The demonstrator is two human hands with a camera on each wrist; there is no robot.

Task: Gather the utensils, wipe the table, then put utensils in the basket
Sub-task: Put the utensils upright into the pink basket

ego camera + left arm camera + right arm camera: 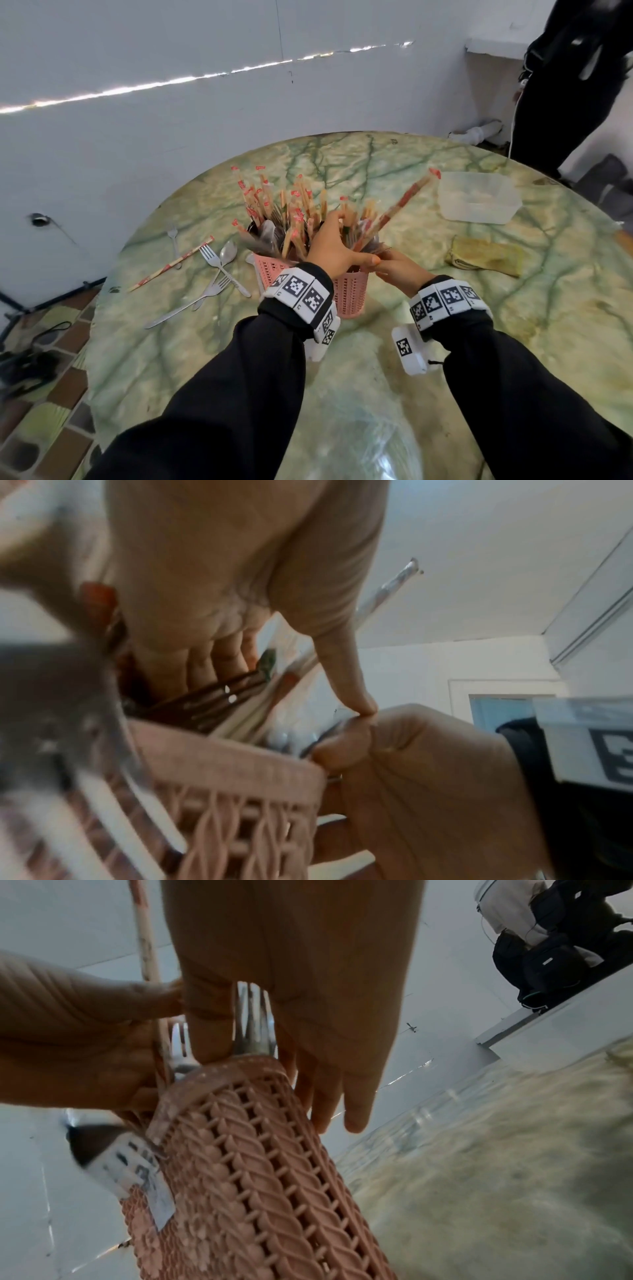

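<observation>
A pink woven basket (349,291) (257,1150) stands mid-table, packed with wrapped chopsticks (294,212) and metal cutlery. My left hand (329,246) (222,588) reaches over it, its straight fingers pushed in among the chopsticks and its thumb touching my right hand. One wrapped chopstick pair (404,202) leans out to the right past that thumb. At the basket's right rim my right hand (397,270) (301,1042) pinches a fork (253,1020), tines up, between thumb and fingers. On the table to the left lie a spoon (227,253), several forks (212,257) and a wrapped chopstick pair (171,263).
On the round green marble table (205,359), a folded yellow cloth (484,255) lies right of the basket. A clear plastic container (479,198) sits behind it. Clear plastic (359,428) covers the near edge. A person in black (565,85) stands at the far right.
</observation>
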